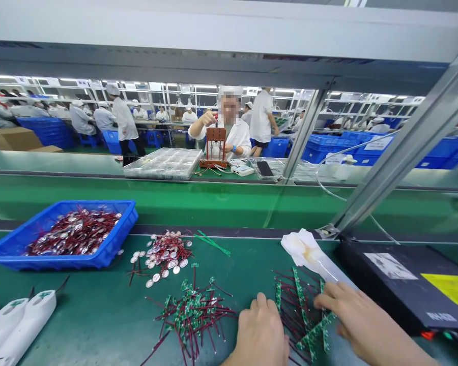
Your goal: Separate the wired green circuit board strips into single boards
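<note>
My left hand (260,328) is closed, fingers curled down at the left edge of a pile of green circuit board strips (299,295) with dark red wires. What its fingertips hold, if anything, is hidden. My right hand (356,312) reaches in from the right, its fingers bent over a strip at the pile's right side. Whether they grip that strip is not clear. Left of my left hand lies a heap of small green circuit boards (191,310) with red wires. Beyond it is a heap of silvery round discs (170,251) on red wires.
A blue tray (99,260) of wired discs stands at left, white curved housings (26,325) in front of it. Green strips (212,243) lie mid-table. At right are a white paper (303,246), a black box (389,284) and a slanted metal post (397,137). A co-worker sits opposite.
</note>
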Demonstrator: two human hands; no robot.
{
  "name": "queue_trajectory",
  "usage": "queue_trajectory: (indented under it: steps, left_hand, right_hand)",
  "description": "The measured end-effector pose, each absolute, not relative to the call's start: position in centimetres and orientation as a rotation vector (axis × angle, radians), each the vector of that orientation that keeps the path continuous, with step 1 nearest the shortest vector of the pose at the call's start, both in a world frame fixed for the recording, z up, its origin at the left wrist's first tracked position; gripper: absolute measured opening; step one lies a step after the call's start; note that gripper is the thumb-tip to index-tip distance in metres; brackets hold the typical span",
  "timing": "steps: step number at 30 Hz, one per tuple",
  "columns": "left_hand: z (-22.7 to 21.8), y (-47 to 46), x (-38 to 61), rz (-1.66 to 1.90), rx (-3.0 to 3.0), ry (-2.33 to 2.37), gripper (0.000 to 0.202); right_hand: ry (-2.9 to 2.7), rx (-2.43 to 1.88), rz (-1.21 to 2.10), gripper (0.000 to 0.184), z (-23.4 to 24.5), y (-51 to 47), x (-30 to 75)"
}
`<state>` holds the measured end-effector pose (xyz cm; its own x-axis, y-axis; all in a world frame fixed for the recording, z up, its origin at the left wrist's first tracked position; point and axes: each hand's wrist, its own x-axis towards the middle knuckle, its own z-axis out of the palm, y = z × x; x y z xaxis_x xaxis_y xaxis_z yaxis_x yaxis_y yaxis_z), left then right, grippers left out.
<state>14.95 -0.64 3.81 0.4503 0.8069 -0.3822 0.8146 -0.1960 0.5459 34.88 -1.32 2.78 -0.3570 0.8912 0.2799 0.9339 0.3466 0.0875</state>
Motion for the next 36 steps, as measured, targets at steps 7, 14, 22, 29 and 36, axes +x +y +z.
queue_trajectory:
  steps: [7, 14, 22, 29, 36]
  left_hand:
    - [4.5, -0.1, 14.3, 0.01, 1.976, 1.456, 0.035]
    - [4.9, 1.2, 10.7, 0.348, 1.782, 1.432, 0.035]
    - [5.0, 1.3, 9.4, 0.904, 1.278, 1.191, 0.018]
    - [5.3, 2.2, 7.8, 0.908, 1.194, 1.215, 0.024]
    - [5.5, 1.5, 5.7, 0.634, 1.185, 1.001, 0.037]
  right_hand:
    - [-2.378, -1.581, -0.259, 0.016, 2.1, -2.4, 36.6]
    - [-2.153, -1.589, 0.003, 0.03, 4.2, -2.0, 36.6]
    - [-1.479, -1.627, 0.387, 0.037, 4.5, -1.8, 33.7]
    - [-1.414, -1.406, 1.15, 0.031, 7.5, -2.3, 28.1]
    - [-2.078, -1.427, 0.981, 0.005, 8.1, -1.5, 25.1]
